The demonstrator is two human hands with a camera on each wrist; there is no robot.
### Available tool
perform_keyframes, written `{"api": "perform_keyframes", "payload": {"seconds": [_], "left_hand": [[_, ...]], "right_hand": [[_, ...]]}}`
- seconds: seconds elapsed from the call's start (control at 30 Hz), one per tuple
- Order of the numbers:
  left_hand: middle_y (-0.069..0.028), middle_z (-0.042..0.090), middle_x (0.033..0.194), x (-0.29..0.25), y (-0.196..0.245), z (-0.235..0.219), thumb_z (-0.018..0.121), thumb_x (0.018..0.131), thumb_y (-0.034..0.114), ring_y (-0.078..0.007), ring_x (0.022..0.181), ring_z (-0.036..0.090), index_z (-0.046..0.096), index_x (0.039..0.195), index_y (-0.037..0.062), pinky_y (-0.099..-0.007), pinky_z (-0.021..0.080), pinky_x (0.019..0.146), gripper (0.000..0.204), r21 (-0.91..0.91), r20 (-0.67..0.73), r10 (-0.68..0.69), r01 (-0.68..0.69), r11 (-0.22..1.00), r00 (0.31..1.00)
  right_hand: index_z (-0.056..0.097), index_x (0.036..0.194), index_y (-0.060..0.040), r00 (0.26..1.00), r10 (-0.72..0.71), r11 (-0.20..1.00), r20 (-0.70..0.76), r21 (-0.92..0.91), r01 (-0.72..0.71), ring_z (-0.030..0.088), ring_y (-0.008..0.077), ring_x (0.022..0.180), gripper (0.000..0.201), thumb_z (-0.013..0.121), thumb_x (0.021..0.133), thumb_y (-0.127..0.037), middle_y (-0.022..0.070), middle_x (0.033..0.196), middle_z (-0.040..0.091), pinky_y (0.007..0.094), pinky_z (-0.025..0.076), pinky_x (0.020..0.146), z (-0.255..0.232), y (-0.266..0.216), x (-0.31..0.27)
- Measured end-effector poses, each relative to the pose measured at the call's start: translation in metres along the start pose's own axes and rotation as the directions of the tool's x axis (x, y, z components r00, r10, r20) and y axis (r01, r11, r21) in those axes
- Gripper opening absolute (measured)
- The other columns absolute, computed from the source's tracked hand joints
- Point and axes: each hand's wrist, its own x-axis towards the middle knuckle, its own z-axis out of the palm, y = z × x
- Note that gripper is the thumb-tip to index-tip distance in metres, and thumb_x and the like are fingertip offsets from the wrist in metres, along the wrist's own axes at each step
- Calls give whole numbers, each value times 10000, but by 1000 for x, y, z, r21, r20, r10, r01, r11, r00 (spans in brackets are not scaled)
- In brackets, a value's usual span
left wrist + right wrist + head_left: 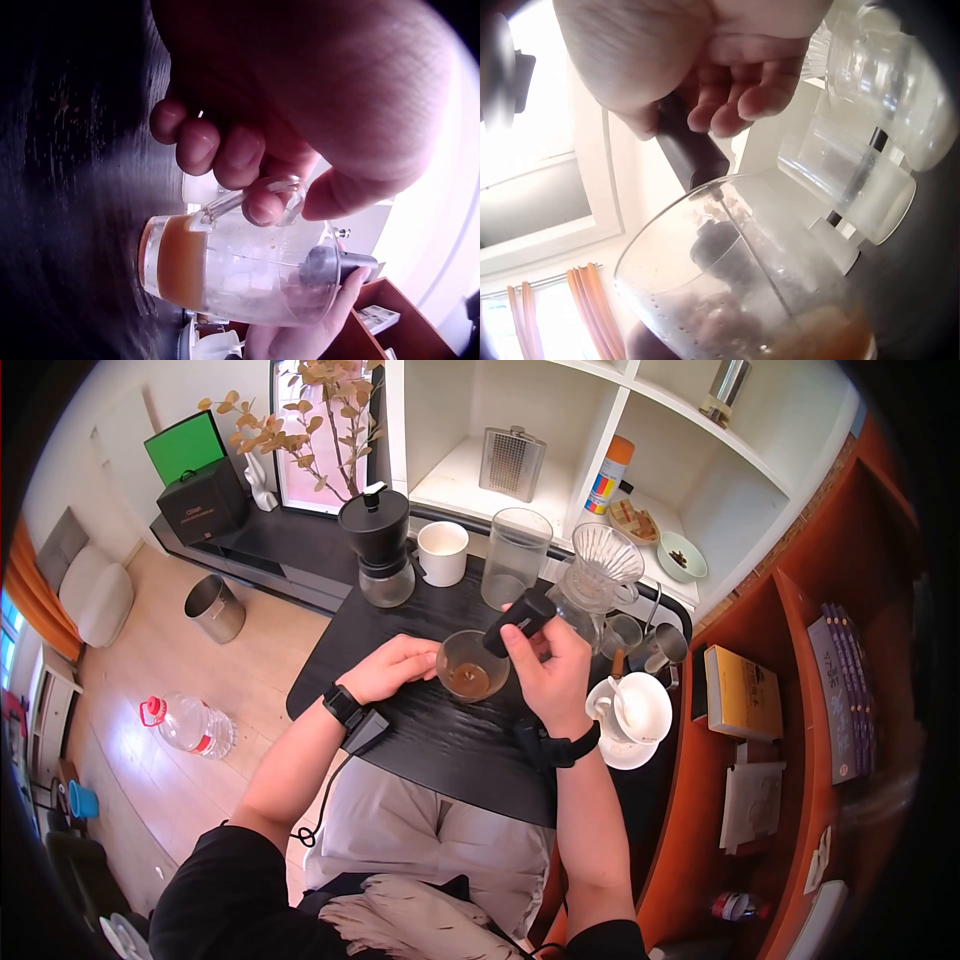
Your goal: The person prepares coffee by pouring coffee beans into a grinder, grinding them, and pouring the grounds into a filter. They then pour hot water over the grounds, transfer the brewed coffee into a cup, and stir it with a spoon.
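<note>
Watching from my end, head view first: my left hand [398,662] is at the near side of a glass cup [449,660] with brown liquid [468,681] in the bottom, standing on the black table [430,745]. My right hand [552,665] grips a black handheld frother [520,624], tilted over the cup's rim. Behind, left to right: grinder [382,545], white mug [443,554], tall clear glass [517,555], ribbed glass dripper [607,557]. A white cup [648,707] sits on its saucer [627,757] past my right wrist. Water bottle [190,727] on the floor.

Left wrist view: I've got the cup by its clear handle [221,208], forefinger in the loop and thumb up against it, other fingers curled in (narrow grip, nothing else held). Cup base is on the table; the liquid fills only its lower part. Right hand shows beyond the glass.

Right wrist view: my right hand is closed around the frother body above the rim. Its thin metal rod [754,255] runs down inside the cup to the liquid; can't tell how deep the tip goes. Orange curtains [595,311] hang in the background.
</note>
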Motion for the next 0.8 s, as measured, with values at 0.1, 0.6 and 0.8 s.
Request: {"api": "perform_keyframes", "payload": {"seconds": [0.1,0.6,0.8], "left_hand": [[41,490,754,1,1,0,522,1102,369,-87,693,411,620,897,44,-267,344,629,396,-3,2,-15,15,1000,1000],[36,488,753,1,1,0,514,1106,343,-91,693,413,638,924,37,-271,350,629,377,6,-5,-14,14,1000,1000],[35,489,753,1,3,1,511,1109,340,-90,695,422,639,924,37,-270,354,631,377,10,-6,-12,12,1000,1000]], "right_hand": [[692,912,-21,1000,17,1000,25,9,-17,497,63,548,239,805,958,-226,4,655,575,243,391,522,-4,0,-2],[673,918,-27,990,-1,1000,139,-1,1,505,95,532,285,820,945,-270,15,644,569,269,402,520,-6,-7,0],[697,989,-20,990,14,1000,139,20,-17,499,52,556,237,801,966,-231,-13,643,556,239,402,532,-6,-6,0]]}}
